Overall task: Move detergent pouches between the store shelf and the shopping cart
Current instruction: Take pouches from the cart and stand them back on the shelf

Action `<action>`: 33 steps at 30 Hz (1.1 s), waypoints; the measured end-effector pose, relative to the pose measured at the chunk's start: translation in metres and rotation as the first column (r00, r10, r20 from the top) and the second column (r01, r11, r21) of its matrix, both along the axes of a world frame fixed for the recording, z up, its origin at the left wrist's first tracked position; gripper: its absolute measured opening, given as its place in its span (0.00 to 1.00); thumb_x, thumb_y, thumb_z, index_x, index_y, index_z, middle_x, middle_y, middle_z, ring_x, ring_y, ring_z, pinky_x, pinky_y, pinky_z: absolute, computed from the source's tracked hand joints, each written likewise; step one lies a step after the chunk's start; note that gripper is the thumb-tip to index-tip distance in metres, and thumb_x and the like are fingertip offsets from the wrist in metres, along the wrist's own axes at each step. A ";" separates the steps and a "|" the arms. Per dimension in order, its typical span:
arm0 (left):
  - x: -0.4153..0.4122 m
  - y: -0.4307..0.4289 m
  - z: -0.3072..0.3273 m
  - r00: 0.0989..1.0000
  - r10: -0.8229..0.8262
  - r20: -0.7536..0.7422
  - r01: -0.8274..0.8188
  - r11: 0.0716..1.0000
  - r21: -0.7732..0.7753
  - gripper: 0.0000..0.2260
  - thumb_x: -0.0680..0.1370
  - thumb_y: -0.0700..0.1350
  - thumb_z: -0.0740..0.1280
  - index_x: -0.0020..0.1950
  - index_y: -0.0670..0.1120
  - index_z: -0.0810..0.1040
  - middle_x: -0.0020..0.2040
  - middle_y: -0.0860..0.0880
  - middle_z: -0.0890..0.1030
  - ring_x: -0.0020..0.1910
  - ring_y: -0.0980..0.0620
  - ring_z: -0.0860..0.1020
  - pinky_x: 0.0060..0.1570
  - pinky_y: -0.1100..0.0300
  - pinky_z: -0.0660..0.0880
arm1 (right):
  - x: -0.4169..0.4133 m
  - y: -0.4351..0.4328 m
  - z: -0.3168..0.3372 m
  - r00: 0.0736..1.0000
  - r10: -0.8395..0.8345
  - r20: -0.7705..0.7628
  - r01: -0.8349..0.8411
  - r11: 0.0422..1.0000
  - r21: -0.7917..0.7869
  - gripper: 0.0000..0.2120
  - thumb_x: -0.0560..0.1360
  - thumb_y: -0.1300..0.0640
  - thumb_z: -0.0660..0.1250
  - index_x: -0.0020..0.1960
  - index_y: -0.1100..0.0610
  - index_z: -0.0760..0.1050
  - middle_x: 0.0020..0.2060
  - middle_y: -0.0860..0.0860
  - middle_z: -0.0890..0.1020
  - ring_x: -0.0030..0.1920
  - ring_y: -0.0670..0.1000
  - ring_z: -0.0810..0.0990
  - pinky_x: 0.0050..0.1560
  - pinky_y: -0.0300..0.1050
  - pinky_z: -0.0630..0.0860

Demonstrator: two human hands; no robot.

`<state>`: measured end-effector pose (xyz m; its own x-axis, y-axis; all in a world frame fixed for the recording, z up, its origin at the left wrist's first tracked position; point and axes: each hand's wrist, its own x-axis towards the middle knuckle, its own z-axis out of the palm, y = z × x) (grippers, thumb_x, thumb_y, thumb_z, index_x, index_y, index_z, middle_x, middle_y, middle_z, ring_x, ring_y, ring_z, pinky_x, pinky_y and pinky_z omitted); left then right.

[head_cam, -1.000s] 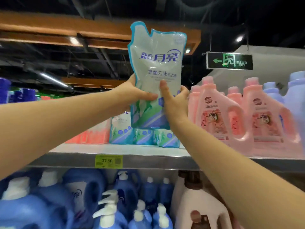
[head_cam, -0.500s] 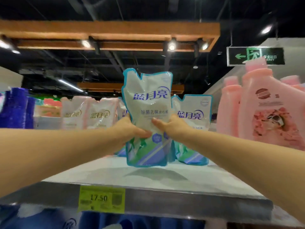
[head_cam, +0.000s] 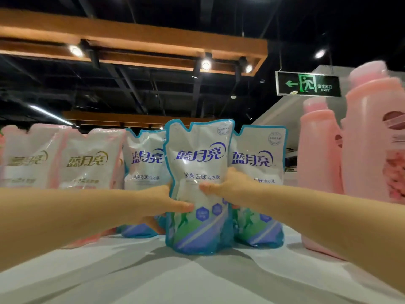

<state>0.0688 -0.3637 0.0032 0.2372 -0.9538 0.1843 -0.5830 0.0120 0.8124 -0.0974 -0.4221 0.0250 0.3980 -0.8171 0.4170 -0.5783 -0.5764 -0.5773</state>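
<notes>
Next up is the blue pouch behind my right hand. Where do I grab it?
Take the right pouch by its upper body, coming from the front and right. It stands upright and its right edge is free, while the held pouch overlaps its left edge.

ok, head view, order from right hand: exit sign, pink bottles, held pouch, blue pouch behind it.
1. Held pouch, in the right hand.
2. Blue pouch, just behind, right.
3. Pink bottles, farther right.
4. Exit sign, overhead, far.
</notes>
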 end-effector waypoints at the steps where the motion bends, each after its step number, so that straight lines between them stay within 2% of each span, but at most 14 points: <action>1: 0.002 -0.002 -0.003 1.000 0.026 -0.009 -0.026 1.000 -0.006 0.17 0.71 0.50 0.73 0.54 0.59 0.70 0.55 0.54 0.78 0.57 0.49 0.75 0.44 0.47 0.81 | 0.000 0.000 -0.001 1.000 0.002 -0.013 -0.002 1.000 -0.004 0.35 0.68 0.37 0.70 0.64 0.59 0.67 0.48 0.54 0.79 0.42 0.51 0.77 0.42 0.44 0.76; 3: 0.004 -0.002 -0.011 0.999 0.043 -0.015 -0.043 0.999 -0.012 0.16 0.71 0.49 0.73 0.55 0.58 0.71 0.54 0.55 0.78 0.54 0.52 0.76 0.41 0.49 0.81 | -0.001 0.002 -0.007 0.999 0.000 -0.041 -0.001 1.000 -0.031 0.40 0.67 0.39 0.71 0.69 0.59 0.60 0.58 0.54 0.76 0.52 0.53 0.76 0.51 0.46 0.74; 6: 0.005 -0.002 -0.023 0.998 0.059 -0.037 -0.059 0.998 0.008 0.14 0.72 0.47 0.72 0.51 0.57 0.70 0.50 0.57 0.79 0.49 0.56 0.79 0.41 0.51 0.81 | -0.004 0.009 -0.020 0.998 0.027 -0.053 -0.032 0.994 -0.101 0.50 0.67 0.44 0.74 0.76 0.56 0.46 0.70 0.54 0.64 0.65 0.54 0.70 0.56 0.43 0.69; 8: 0.004 -0.005 -0.026 0.995 0.102 -0.023 -0.102 0.995 -0.004 0.18 0.71 0.48 0.73 0.55 0.56 0.69 0.54 0.53 0.78 0.52 0.52 0.78 0.40 0.51 0.82 | -0.003 0.015 -0.026 0.995 0.051 -0.090 -0.060 0.993 -0.103 0.54 0.69 0.46 0.73 0.77 0.53 0.35 0.73 0.53 0.55 0.69 0.53 0.66 0.56 0.41 0.68; 10: 0.002 -0.010 -0.026 0.988 0.156 -0.006 -0.156 0.987 -0.031 0.25 0.69 0.49 0.75 0.61 0.53 0.68 0.56 0.49 0.77 0.55 0.48 0.78 0.41 0.49 0.82 | 0.001 0.016 -0.026 0.990 0.034 -0.141 -0.051 0.992 -0.120 0.54 0.71 0.47 0.71 0.76 0.53 0.32 0.73 0.54 0.52 0.70 0.54 0.64 0.58 0.42 0.68; 13: 0.001 -0.016 -0.027 0.985 0.167 -0.045 -0.169 0.984 -0.046 0.27 0.68 0.47 0.75 0.63 0.50 0.67 0.57 0.46 0.77 0.55 0.45 0.78 0.44 0.49 0.81 | 0.003 0.013 -0.021 0.980 -0.017 -0.199 -0.026 0.976 -0.215 0.48 0.72 0.45 0.69 0.77 0.52 0.38 0.72 0.54 0.55 0.71 0.55 0.62 0.66 0.48 0.66; 16: 0.003 -0.021 -0.025 0.988 0.142 -0.065 -0.145 0.988 -0.043 0.27 0.70 0.45 0.74 0.64 0.50 0.66 0.59 0.46 0.76 0.56 0.44 0.78 0.46 0.49 0.81 | 0.001 0.010 -0.017 0.971 -0.038 -0.236 -0.028 0.962 -0.273 0.43 0.72 0.43 0.68 0.77 0.51 0.45 0.70 0.53 0.58 0.69 0.55 0.63 0.67 0.49 0.67; 19: 0.005 -0.027 -0.024 0.989 0.113 -0.095 -0.118 0.992 -0.042 0.27 0.70 0.43 0.74 0.64 0.52 0.64 0.60 0.46 0.75 0.56 0.43 0.77 0.48 0.47 0.80 | 0.002 0.006 -0.018 0.967 -0.012 -0.254 -0.051 0.969 -0.242 0.44 0.73 0.45 0.69 0.77 0.51 0.43 0.70 0.54 0.58 0.68 0.56 0.66 0.65 0.49 0.68; 24: 0.003 -0.030 -0.024 0.988 0.104 -0.110 -0.110 0.992 -0.053 0.24 0.71 0.43 0.73 0.61 0.52 0.64 0.59 0.46 0.75 0.54 0.44 0.78 0.49 0.48 0.80 | 0.009 -0.003 -0.028 0.982 -0.013 -0.189 -0.029 0.976 -0.217 0.47 0.73 0.51 0.70 0.76 0.55 0.39 0.71 0.57 0.56 0.68 0.58 0.66 0.67 0.50 0.67; 27: 0.004 -0.029 -0.025 0.983 0.091 -0.158 -0.100 0.994 -0.051 0.26 0.71 0.42 0.73 0.63 0.53 0.64 0.59 0.46 0.76 0.55 0.43 0.78 0.49 0.47 0.80 | 0.011 -0.004 -0.032 0.990 -0.026 -0.138 -0.001 0.980 -0.197 0.44 0.73 0.51 0.70 0.76 0.54 0.43 0.69 0.57 0.59 0.67 0.58 0.67 0.67 0.54 0.67; 33: 0.004 -0.021 -0.027 0.980 0.116 -0.162 -0.125 0.991 -0.044 0.29 0.71 0.42 0.73 0.67 0.51 0.63 0.59 0.46 0.76 0.57 0.43 0.77 0.52 0.45 0.79 | 0.005 0.004 -0.037 0.990 -0.020 -0.141 -0.001 0.989 -0.148 0.36 0.73 0.50 0.69 0.73 0.56 0.53 0.66 0.57 0.63 0.64 0.56 0.70 0.66 0.51 0.68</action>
<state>0.0732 -0.3846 -0.0241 0.3801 -0.9062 0.1853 -0.4467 -0.0044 0.8947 -0.0925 -0.4183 -0.0121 0.4541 -0.7550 0.4730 -0.6538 -0.6431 -0.3988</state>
